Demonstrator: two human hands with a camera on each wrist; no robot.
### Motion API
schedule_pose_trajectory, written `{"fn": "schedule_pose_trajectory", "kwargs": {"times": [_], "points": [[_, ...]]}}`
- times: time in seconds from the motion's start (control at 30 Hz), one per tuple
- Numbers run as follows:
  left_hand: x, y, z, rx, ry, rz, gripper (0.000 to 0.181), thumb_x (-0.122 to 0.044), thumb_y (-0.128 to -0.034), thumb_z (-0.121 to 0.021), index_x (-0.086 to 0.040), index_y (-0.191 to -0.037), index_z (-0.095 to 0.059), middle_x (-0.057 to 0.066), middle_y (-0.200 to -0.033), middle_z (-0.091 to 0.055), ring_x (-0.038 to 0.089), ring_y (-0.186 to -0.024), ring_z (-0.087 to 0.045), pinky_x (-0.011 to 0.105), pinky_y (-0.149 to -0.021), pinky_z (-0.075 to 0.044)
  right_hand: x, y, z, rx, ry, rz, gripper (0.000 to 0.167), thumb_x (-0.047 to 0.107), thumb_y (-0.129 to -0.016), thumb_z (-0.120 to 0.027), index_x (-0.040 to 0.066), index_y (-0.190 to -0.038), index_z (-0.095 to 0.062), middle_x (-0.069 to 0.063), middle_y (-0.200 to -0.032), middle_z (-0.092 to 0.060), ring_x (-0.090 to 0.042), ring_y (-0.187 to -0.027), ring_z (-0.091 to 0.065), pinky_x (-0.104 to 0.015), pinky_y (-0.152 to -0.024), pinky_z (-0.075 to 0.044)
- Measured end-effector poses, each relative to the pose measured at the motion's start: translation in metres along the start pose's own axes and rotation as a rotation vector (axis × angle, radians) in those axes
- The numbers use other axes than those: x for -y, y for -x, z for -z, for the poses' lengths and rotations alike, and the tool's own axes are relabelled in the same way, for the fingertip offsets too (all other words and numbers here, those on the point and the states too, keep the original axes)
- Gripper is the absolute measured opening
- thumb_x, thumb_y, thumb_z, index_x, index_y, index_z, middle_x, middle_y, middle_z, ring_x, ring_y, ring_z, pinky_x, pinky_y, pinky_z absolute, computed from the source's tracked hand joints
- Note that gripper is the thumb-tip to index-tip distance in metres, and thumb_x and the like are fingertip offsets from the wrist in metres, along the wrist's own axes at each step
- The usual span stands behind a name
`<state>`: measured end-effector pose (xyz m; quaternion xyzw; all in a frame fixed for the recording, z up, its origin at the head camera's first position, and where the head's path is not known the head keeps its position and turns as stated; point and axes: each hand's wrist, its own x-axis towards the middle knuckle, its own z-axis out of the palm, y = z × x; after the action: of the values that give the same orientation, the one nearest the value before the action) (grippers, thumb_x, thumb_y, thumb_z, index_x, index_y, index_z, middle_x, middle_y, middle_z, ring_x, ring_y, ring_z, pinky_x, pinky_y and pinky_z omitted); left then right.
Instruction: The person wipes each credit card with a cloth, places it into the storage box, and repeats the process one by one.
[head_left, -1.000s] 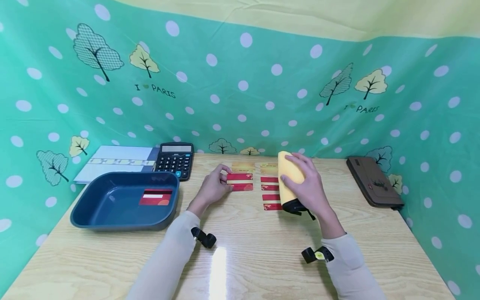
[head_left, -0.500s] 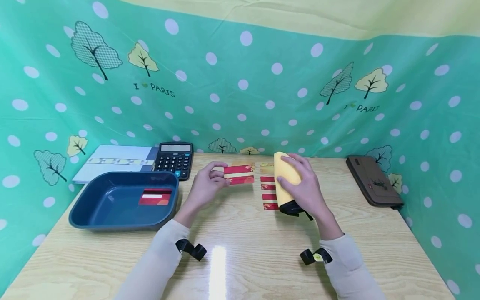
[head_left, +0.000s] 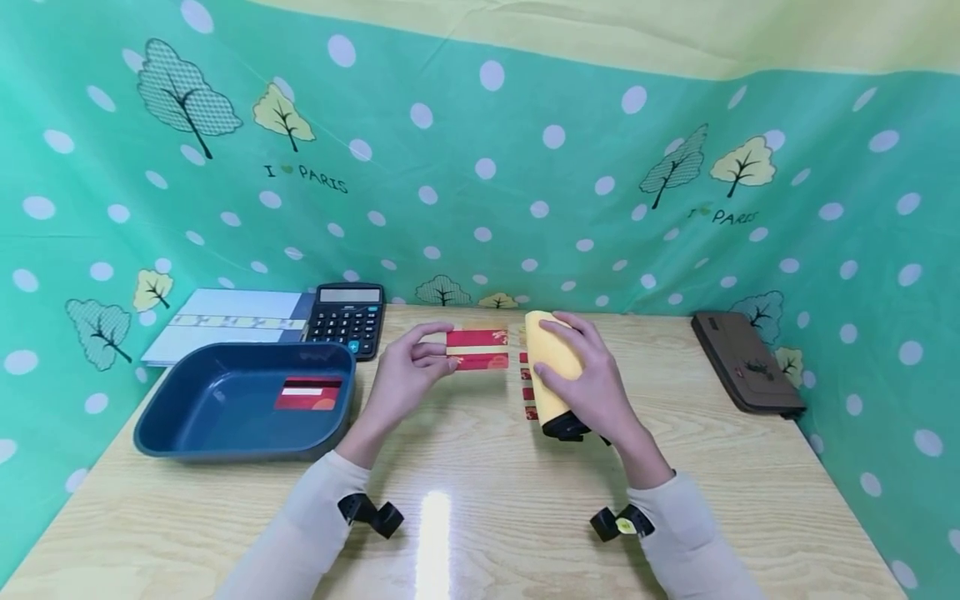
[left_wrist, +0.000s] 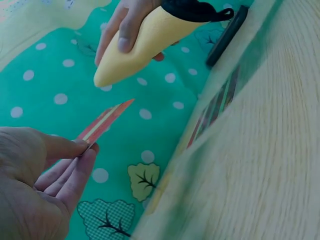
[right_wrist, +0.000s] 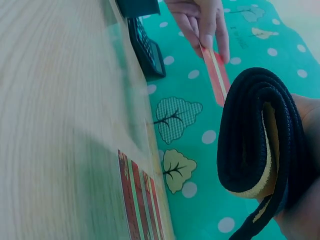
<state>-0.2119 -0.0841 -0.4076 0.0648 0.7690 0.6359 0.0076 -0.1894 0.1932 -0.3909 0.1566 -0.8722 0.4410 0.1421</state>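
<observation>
While the left hand (head_left: 405, 375) pinches a red-and-cream card (head_left: 477, 350) by one edge above the bench (head_left: 510, 508), right-hand fingers are wrapped round a yellow roll (head_left: 547, 402), black at one end, also raised. Roll partly hides more striped cards (head_left: 529, 394) lying flat. Blue tray (head_left: 217, 425) at left holds one red card (head_left: 307, 394).

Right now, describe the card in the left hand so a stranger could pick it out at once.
On the wooden table, find the blue basin at the left. To its right, the left hand pinches a red card with a cream band across it. It alone is held in the air: the other red cards lie down, one in the basin and some on the table.
</observation>
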Motion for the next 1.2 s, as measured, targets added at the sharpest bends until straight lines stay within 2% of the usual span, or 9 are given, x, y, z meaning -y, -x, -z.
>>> {"fn": "schedule_pose_trajectory", "kwargs": {"times": [0.2,0.37,0.5,0.7,0.93,1.2], "points": [[0.001,0.002,-0.004,0.002,0.058,0.047,0.049,-0.005,-0.0908,-0.078,-0.018,-0.136,-0.064,0.014,-0.112,-0.078,0.021,-0.1,-0.078,0.031,-0.087,-0.066,0.005,0.003,-0.008,0.012,0.011,0.029,0.058,0.016,-0.089,-0.081,0.024,-0.143,-0.062,-0.002,-0.157,-0.047,-0.03,-0.141,-0.049,-0.054,-0.106,-0.05],[0.001,0.003,-0.009,0.014,0.133,0.057,0.049,-0.002,-0.0925,-0.075,-0.015,-0.138,-0.063,0.017,-0.113,-0.077,0.021,-0.099,-0.078,0.031,-0.086,-0.066,0.007,0.005,-0.013,0.024,0.041,0.033,0.058,0.017,-0.088,-0.082,0.025,-0.142,-0.062,-0.002,-0.157,-0.047,-0.028,-0.137,-0.053,-0.046,-0.095,-0.052],[0.0,0.004,-0.012,0.03,0.182,0.059,0.049,0.0,-0.0937,-0.072,-0.016,-0.139,-0.062,0.018,-0.116,-0.077,0.02,-0.1,-0.078,0.034,-0.089,-0.065,0.009,0.006,-0.017,0.023,0.058,0.038,0.058,0.018,-0.088,-0.082,0.025,-0.142,-0.063,-0.003,-0.156,-0.048,-0.029,-0.137,-0.054,-0.047,-0.096,-0.052],[-0.003,0.007,-0.017,0.066,0.233,0.039,0.053,0.003,-0.0954,-0.068,-0.012,-0.145,-0.058,0.021,-0.119,-0.075,0.017,-0.098,-0.078,0.033,-0.089,-0.065,0.013,0.007,-0.021,0.024,0.064,0.08,0.058,0.017,-0.087,-0.083,0.024,-0.141,-0.063,-0.003,-0.156,-0.049,-0.028,-0.138,-0.053,-0.048,-0.098,-0.053],[-0.004,0.01,-0.022,0.091,0.301,0.011,0.05,0.005,-0.0957,-0.067,-0.01,-0.143,-0.058,0.025,-0.12,-0.074,0.017,-0.099,-0.078,0.033,-0.09,-0.065,0.018,0.01,-0.026,0.019,0.072,0.118,0.058,0.017,-0.087,-0.083,0.023,-0.141,-0.063,-0.001,-0.156,-0.048,-0.027,-0.133,-0.057,-0.042,-0.088,-0.054],[-0.006,0.014,-0.029,0.099,0.342,-0.015,0.05,0.006,-0.0956,-0.067,-0.006,-0.143,-0.057,0.024,-0.119,-0.074,0.016,-0.099,-0.077,0.035,-0.091,-0.065,0.021,0.014,-0.033,0.017,0.074,0.164,0.058,0.017,-0.087,-0.083,0.022,-0.141,-0.064,-0.004,-0.156,-0.049,-0.028,-0.136,-0.056,-0.047,-0.095,-0.056]]}}
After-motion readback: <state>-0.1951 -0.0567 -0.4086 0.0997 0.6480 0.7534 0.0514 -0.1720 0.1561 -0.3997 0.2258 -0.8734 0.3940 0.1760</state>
